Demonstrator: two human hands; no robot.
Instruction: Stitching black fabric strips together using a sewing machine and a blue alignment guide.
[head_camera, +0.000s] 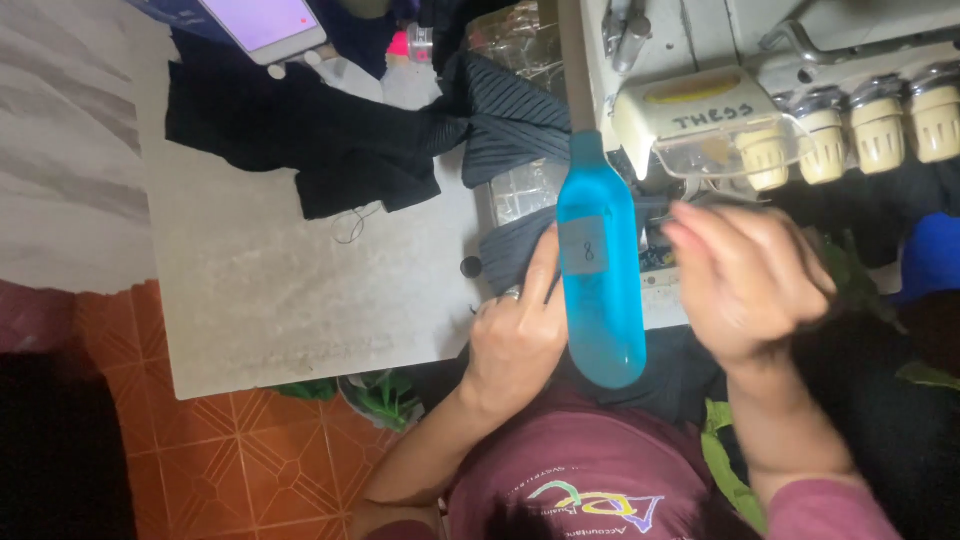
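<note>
At the far left lies orange tiled floor (240, 460), then a grey table (260, 300) with a phone (265, 22) at its top edge and a heap of black cloth (300, 130) below it, a loose thread (350, 225) trailing beside the heap. Further right, a dark ribbed piece (515, 120) runs toward the sewing machine (700, 60). The left hand (515, 335) rests flat on a grey ribbed fabric (510, 255), fingers stretched out and pressing it to the table, a ring on one finger; it grips nothing. Just beside it, a blue plastic strip (600, 270) crosses the view and hides part of the fabric. The right hand (745, 275) is blurred, its fingers loosely curled near the needle area under the clear guard (720, 150); whether it pinches the fabric I cannot tell. Cream knobs (880, 120) line the machine to the right. The step looks like positioning the fabric edge at the presser foot; feeding it would call for both hands keeping the edge flat and aligned.
</note>
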